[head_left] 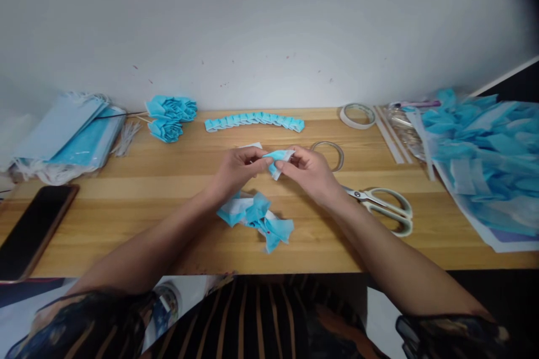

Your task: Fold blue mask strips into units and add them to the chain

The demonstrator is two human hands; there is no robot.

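Between both hands, over the middle of the table, is a small folded piece of blue-and-white mask fabric [278, 158]. My left hand [244, 168] pinches its left side with thumb and fingers. On its right side my right hand [309, 171] grips it the same way, the two thumbs close together in front. Just below the hands lie several crumpled blue-and-white fabric pieces [256, 216]. A white slip [251, 146] shows partly behind my left hand. Close to my right wrist are scissors [385, 205] with pale handles, their blade tips hidden by the arm.
Behind stands a pleated blue strip [255, 119], with blue fabric flowers [168, 115] to its left. Face masks [63, 129], white ties [126, 137] and a phone [36, 230] lie left. Tape rolls [357, 116], white strips [389, 137] and a fabric heap [484, 146] are right.
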